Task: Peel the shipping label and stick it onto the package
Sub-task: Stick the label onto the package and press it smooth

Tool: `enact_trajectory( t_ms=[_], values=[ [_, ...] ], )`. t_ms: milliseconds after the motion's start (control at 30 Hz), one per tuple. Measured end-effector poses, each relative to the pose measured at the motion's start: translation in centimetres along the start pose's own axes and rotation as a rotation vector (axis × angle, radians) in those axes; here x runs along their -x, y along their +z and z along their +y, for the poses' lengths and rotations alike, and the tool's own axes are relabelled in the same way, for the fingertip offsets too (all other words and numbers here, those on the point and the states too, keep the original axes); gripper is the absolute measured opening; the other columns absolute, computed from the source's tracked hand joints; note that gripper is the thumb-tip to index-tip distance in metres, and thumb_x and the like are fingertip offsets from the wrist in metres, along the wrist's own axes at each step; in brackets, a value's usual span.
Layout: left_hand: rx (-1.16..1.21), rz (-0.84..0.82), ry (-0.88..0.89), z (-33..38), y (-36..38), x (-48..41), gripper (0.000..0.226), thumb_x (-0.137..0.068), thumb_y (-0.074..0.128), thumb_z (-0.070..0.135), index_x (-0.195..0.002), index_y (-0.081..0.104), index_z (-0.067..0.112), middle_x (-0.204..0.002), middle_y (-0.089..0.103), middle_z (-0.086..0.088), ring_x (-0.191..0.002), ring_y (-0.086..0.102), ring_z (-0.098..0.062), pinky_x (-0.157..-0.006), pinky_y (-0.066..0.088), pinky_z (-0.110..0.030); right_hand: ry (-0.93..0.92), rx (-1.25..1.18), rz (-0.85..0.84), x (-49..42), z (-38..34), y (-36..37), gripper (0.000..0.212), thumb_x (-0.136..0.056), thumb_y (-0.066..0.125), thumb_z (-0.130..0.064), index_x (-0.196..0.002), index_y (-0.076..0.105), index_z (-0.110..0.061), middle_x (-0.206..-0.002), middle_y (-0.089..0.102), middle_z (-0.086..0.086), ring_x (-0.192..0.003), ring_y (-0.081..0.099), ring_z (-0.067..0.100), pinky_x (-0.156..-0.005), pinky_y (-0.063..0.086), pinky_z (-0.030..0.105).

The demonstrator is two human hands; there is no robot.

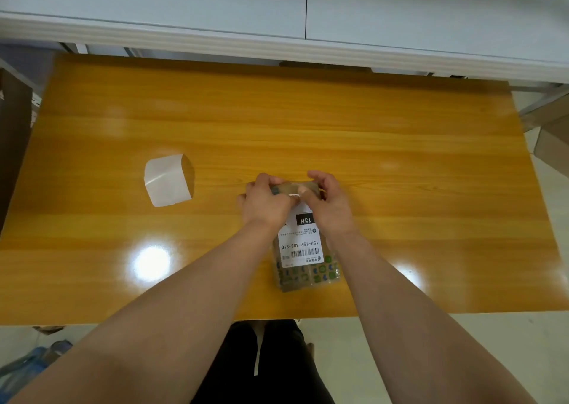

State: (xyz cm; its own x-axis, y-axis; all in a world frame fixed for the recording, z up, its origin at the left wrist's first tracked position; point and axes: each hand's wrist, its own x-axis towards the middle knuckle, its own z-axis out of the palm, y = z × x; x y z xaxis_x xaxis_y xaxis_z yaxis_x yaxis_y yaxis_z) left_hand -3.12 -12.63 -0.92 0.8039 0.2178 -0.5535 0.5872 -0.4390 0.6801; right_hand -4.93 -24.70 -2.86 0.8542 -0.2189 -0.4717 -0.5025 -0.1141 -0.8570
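Note:
A flat brown package [308, 276] with green and blue prints lies near the front edge of the orange wooden table [400, 157]. A white shipping label [300, 246] with a barcode and black "15H" block lies on top of it. My left hand [266, 202] and my right hand [329, 202] both grip the package's far end, thumbs pressing on the label's far edge. The far part of the label is hidden under my hands.
A curled white backing sheet [167, 180] lies on the table to the left of my hands. White cabinets [277, 9] stand behind the table. Cardboard [548, 132] shows at the right edge, and a dark object [12, 145] stands at the left.

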Motion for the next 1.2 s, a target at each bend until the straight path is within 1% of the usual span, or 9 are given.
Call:
enact_trajectory(
  t_ms=[67,133,233,367,433,533,667,900,1200],
  values=[
    [0.05,0.037,-0.062,-0.1,0.0,0.1,0.042,-0.075,0.073,0.033,-0.113,0.054,0.029,-0.121,0.05,-0.002,-0.12,0.034,-0.029,-0.085,0.037,-0.034,0.038,0.003,-0.034,0.1,-0.6,-0.8,0.047,-0.092,0.067,-0.027,-0.135,0.052,-0.038,-0.136,0.051,-0.006,-0.124,0.05,0.014,-0.099,0.05,0.039],
    [-0.026,0.07,-0.063,-0.2,-0.1,0.3,0.049,-0.076,0.073,0.037,-0.119,0.051,0.03,-0.129,0.048,-0.003,-0.125,0.033,-0.03,-0.096,0.038,-0.04,0.08,0.041,-0.066,0.5,-1.1,-1.5,0.051,-0.093,0.066,-0.025,-0.139,0.048,-0.038,-0.14,0.05,-0.005,-0.128,0.05,0.016,-0.103,0.049,0.043],
    [-0.267,0.04,0.138,-0.2,-0.7,0.7,0.071,-0.073,0.075,0.044,-0.135,0.043,0.036,-0.144,0.037,-0.001,-0.136,0.026,-0.029,-0.105,0.027,-0.044,0.09,0.064,-0.19,1.6,-1.4,-2.3,0.055,-0.091,0.065,-0.014,-0.139,0.049,-0.033,-0.137,0.058,-0.001,-0.117,0.06,0.017,-0.095,0.054,0.042],
    [-0.424,-0.169,0.304,-0.1,-1.1,1.0,0.086,-0.072,0.076,0.032,-0.145,0.032,0.042,-0.149,0.035,0.004,-0.139,0.023,-0.024,-0.104,0.021,-0.042,0.068,0.049,-0.307,2.5,-0.8,-2.6,0.072,-0.082,0.069,0.002,-0.134,0.046,-0.042,-0.128,0.063,-0.003,-0.104,0.068,0.015,-0.085,0.058,0.044],
    [-0.424,-0.189,0.299,-0.2,-0.9,1.1,0.086,-0.071,0.075,0.027,-0.145,0.032,0.042,-0.147,0.037,0.004,-0.137,0.025,-0.022,-0.104,0.02,-0.042,0.067,0.029,-0.307,2.8,-0.5,-2.5,0.075,-0.08,0.069,0.006,-0.132,0.046,-0.044,-0.121,0.067,-0.003,-0.097,0.07,0.015,-0.078,0.058,0.039],
    [-0.36,-0.173,0.267,-0.3,-0.7,1.1,0.084,-0.069,0.074,0.021,-0.142,0.037,0.041,-0.143,0.04,0.004,-0.134,0.029,-0.022,-0.103,0.021,-0.041,0.063,0.013,-0.28,2.9,-0.3,-2.3,0.074,-0.08,0.066,0.009,-0.135,0.048,-0.037,-0.119,0.068,0.0,-0.095,0.07,0.016,-0.07,0.058,0.029],
    [-0.301,-0.158,0.247,-0.3,-0.6,0.9,0.081,-0.067,0.076,0.018,-0.137,0.042,0.042,-0.138,0.043,0.005,-0.13,0.032,-0.022,-0.098,0.021,-0.037,0.078,0.004,-0.265,2.8,0.1,-2.2,0.077,-0.079,0.065,0.008,-0.139,0.047,-0.037,-0.118,0.069,0.001,-0.098,0.071,0.026,-0.072,0.059,0.037],
    [-0.247,-0.124,0.212,-0.4,-0.3,0.7,0.074,-0.068,0.073,0.012,-0.131,0.049,0.043,-0.135,0.046,0.007,-0.128,0.033,-0.02,-0.104,0.024,-0.041,0.081,-0.003,-0.196,2.5,0.4,-1.5,0.071,-0.079,0.063,0.005,-0.134,0.052,-0.04,-0.114,0.071,0.003,-0.094,0.072,0.03,-0.073,0.06,0.048],
    [-0.213,-0.078,0.17,-0.1,0.2,0.7,0.064,-0.071,0.069,0.014,-0.124,0.054,0.046,-0.13,0.05,0.01,-0.127,0.035,-0.018,-0.104,0.024,-0.042,0.069,0.033,-0.121,2.3,0.7,-1.0,0.06,-0.086,0.062,-0.001,-0.127,0.056,-0.043,-0.105,0.073,0.0,-0.088,0.073,0.025,-0.073,0.06,0.047]
  ],
)
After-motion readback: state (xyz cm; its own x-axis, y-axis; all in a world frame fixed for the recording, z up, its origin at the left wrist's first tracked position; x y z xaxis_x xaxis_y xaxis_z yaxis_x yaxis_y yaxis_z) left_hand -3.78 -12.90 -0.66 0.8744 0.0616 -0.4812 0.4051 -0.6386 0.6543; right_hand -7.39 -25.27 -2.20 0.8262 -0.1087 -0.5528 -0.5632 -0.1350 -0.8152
